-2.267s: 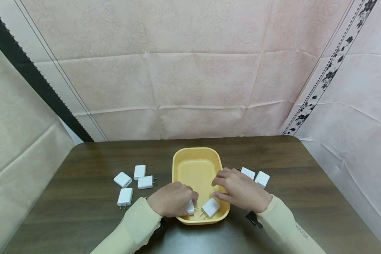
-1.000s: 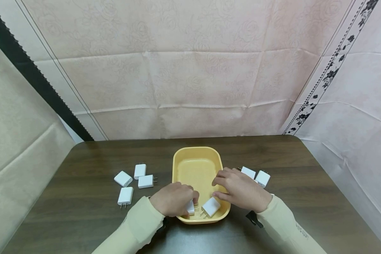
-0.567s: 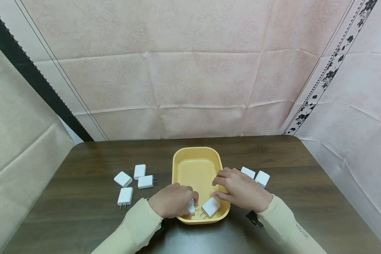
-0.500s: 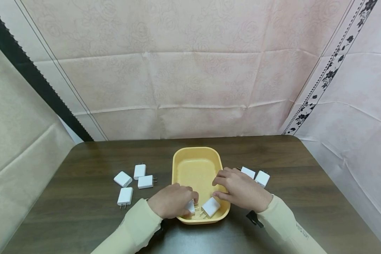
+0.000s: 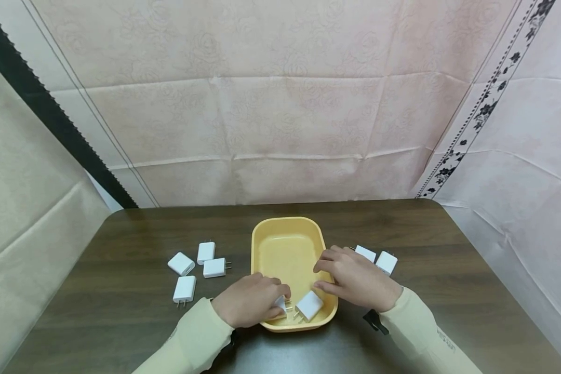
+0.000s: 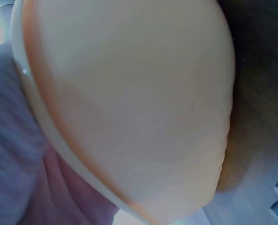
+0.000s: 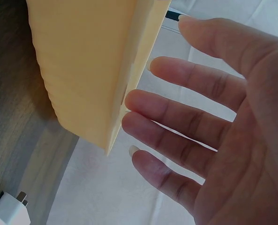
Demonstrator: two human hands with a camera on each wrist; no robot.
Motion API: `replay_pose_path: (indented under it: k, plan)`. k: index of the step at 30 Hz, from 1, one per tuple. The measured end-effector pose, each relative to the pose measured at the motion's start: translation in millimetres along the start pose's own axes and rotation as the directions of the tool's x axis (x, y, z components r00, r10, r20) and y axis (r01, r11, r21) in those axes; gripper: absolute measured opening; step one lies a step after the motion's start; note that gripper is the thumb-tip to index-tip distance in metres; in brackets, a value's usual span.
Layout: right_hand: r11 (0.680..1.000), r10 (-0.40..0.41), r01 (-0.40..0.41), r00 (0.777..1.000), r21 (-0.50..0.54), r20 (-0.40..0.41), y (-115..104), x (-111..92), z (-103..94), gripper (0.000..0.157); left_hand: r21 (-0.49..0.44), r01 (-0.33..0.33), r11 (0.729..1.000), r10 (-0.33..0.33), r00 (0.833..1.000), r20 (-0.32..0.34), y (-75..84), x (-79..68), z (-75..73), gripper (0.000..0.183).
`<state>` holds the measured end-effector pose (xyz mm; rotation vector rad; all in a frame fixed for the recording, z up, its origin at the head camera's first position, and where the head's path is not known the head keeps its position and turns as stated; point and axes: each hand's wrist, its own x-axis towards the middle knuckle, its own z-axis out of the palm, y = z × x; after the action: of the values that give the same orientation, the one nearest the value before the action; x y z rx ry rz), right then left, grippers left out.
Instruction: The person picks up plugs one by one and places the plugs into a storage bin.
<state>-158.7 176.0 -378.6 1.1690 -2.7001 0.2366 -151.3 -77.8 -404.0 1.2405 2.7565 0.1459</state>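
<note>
The yellow tray [image 5: 287, 249] stands on the table, a white plug-in charger [image 5: 309, 305] lying near its front wall. My left hand [image 5: 252, 299] reaches over the tray's front left rim, thumb and fingers bent round a second charger [image 5: 281, 301], its metal prongs pointing right. In the left wrist view the tray's outer wall [image 6: 139, 103] hides the fingertips and that charger. My right hand [image 5: 355, 278] hovers over the right rim, holding nothing. The right wrist view shows its fingers [image 7: 176, 140] spread and loosely bent near the tray rim.
On the table [image 5: 135, 322], several chargers lie left of the tray, among them one charger [image 5: 184, 289] nearest the front. A charger [image 5: 365, 254] and another charger [image 5: 386, 263] lie beyond my right hand. A pale cloth [image 5: 280, 119] hangs behind the table.
My left hand has shifted slightly left and toward me, its thumb now covering more of the charger. The tray has slid slightly left. My right hand has barely moved.
</note>
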Motion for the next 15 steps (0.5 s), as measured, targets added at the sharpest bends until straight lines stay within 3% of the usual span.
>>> replay_pose_path:
  k: [8,15]
  plan:
    - [1.000,-0.002,0.001,0.999,-0.005,-0.036,2.8,-2.5,-0.5,0.025,0.118,-0.064,0.991,0.072,0.996,-0.058,-3.1,-1.2,-0.2,0.016]
    - [1.000,0.009,-0.010,0.998,-0.021,-0.066,8.0,-3.6,-6.0,0.023,0.154,-0.120,0.981,0.141,0.981,-0.134,-12.0,-7.0,-2.5,0.023]
